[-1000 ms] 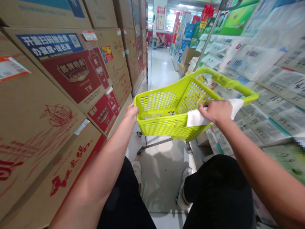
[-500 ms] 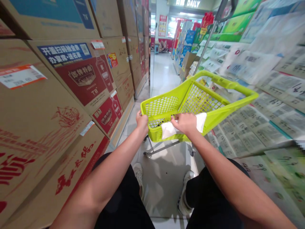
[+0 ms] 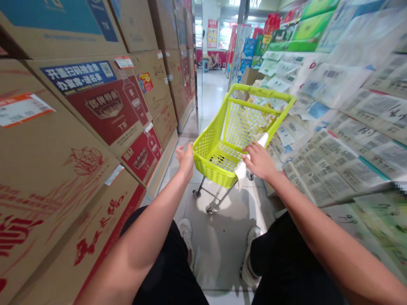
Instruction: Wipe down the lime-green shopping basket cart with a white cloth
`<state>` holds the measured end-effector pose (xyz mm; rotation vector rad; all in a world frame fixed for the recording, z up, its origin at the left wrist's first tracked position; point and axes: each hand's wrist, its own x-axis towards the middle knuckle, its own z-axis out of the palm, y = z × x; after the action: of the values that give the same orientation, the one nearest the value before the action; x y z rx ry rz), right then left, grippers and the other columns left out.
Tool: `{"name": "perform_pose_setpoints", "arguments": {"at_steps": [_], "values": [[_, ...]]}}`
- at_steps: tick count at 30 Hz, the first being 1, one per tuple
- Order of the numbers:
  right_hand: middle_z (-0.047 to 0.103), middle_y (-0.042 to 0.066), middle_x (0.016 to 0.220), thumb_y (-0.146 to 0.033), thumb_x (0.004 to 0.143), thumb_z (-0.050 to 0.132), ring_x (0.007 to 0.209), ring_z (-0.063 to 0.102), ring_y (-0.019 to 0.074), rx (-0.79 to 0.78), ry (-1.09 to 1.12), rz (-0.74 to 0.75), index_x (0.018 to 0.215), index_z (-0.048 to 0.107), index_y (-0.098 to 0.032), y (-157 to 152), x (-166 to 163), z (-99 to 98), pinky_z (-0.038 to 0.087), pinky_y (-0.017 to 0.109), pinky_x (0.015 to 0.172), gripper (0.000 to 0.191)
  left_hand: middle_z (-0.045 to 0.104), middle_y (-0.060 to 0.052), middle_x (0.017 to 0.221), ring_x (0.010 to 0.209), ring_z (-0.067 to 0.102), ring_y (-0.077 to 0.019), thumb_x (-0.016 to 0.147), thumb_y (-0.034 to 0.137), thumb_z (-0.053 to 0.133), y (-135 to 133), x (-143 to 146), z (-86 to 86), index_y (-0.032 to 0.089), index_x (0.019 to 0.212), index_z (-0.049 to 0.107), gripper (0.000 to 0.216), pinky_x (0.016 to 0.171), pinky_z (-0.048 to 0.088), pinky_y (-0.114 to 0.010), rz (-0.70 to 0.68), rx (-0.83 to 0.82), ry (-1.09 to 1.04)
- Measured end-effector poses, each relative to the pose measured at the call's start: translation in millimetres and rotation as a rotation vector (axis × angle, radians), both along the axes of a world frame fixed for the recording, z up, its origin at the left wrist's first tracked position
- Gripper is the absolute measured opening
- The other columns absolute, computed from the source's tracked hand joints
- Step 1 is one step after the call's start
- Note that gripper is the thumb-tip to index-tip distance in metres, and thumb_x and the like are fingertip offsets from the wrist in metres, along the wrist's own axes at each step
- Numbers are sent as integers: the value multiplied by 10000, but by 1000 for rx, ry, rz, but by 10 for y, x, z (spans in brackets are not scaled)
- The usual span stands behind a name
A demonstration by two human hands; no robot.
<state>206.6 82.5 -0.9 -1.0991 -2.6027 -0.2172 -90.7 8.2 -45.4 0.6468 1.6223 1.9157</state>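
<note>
A lime-green plastic shopping cart [image 3: 213,173] stands in front of me on a grey metal wheeled frame, turned at an angle. My left hand [image 3: 185,160] is at the basket's near left corner, its fingers apart and its palm side by the rim; whether it touches is hard to tell. Over the right rim hangs a white cloth [image 3: 241,170]. My right hand [image 3: 258,161] is on that cloth, pressing it to the rim with bent fingers reaching over the edge. Part of the cloth is hidden beneath this hand.
Stacked cardboard cartons [image 3: 104,101] line the left side closely. Packs in clear plastic [image 3: 337,156] are piled along the right, with handwritten prices. A pale tiled floor [image 3: 219,241] runs between them, and a metal post [image 3: 237,46] rises beyond the cart.
The cart has swung round, its far end moving left and its near right corner turning toward me. My left hand has loosened from the rim. My right hand has shifted slightly right with the cloth.
</note>
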Motion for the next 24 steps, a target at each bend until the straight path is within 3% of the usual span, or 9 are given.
{"name": "perform_pose_setpoints", "arguments": {"at_steps": [5, 9, 11, 14, 17, 20, 24], "values": [[543, 180, 1560, -593, 1064, 371, 1604, 253, 372, -25, 26, 109, 1456, 597, -138, -534, 9, -121, 260, 561, 1279, 642, 661, -31, 962, 820, 631, -183, 826, 233, 692, 216, -162, 110, 210, 1105, 629, 286, 766, 481, -286, -229, 2, 147], [598, 174, 1502, -569, 1064, 422, 1563, 341, 360, -15, -48, 180, 1479, 587, -138, -847, 1, -71, 276, 512, 1285, 620, 629, 8, 776, 688, 573, -168, 701, 87, 687, 315, -224, 76, 209, 881, 635, 223, 732, 461, -278, -248, -97, 243], [664, 185, 1395, -512, 1089, 387, 1478, 455, 351, 2, -91, 146, 1375, 651, -125, -889, -7, -34, 310, 478, 1256, 549, 602, 20, 681, 643, 556, -178, 689, 77, 685, 319, -206, 70, 217, 802, 610, 195, 729, 466, -294, -291, -139, 246], [750, 180, 1135, -455, 1115, 332, 1211, 637, 334, -14, -200, 92, 1112, 719, -139, -874, -44, 7, 389, 454, 1142, 500, 563, 24, 662, 718, 590, -216, 697, 65, 681, 276, -65, 56, 240, 765, 558, 225, 801, 483, -325, -278, -159, 273], [763, 157, 1019, -452, 1123, 313, 978, 702, 307, -57, -299, 52, 1052, 697, -148, -871, -127, 24, 453, 414, 944, 495, 547, -5, 752, 911, 625, -271, 737, 62, 653, 194, 158, 16, 259, 765, 493, 256, 942, 468, -374, -195, -174, 315], [768, 148, 1054, -477, 1130, 280, 923, 724, 280, -111, -326, 11, 1102, 673, -161, -917, -292, 29, 443, 359, 774, 505, 568, -39, 861, 1033, 627, -301, 793, 98, 628, 106, 358, -18, 263, 796, 472, 227, 1027, 450, -414, -169, -198, 353], [772, 146, 1108, -495, 1134, 275, 960, 733, 258, -159, -279, 24, 1165, 651, -179, -1009, -643, 33, 422, 316, 709, 493, 623, -76, 1007, 1069, 635, -292, 898, 169, 520, 23, 491, 2, 251, 892, 464, 100, 989, 499, -431, -292, -319, 495]]}}
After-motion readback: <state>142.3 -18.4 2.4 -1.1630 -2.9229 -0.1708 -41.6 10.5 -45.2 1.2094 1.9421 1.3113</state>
